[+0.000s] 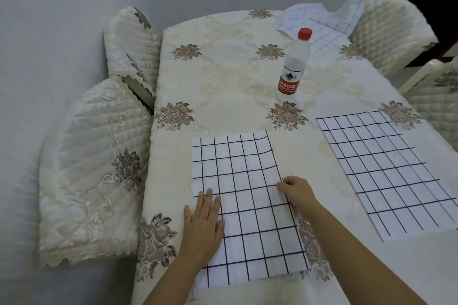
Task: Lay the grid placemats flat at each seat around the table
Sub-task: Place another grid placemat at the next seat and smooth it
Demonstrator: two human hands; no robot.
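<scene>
A white placemat with a dark grid (pixel 244 195) lies flat at the near left seat of the table (pixel 230 96). My left hand (pixel 204 221) rests flat on its left edge, fingers straight. My right hand (pixel 296 189) pinches its right edge with curled fingers. A second grid placemat (pixel 386 171) lies flat at the near right seat. A third grid placemat (pixel 319 23) lies crumpled at the far right corner, partly draped over a chair.
A water bottle with a red cap (pixel 293 64) stands upright mid-table. Quilted cream chairs stand along the left side (pixel 96 168) (pixel 128 49) and the right side (pixel 391 30) (pixel 436 96). A floral cream cloth covers the table. A grey wall is behind.
</scene>
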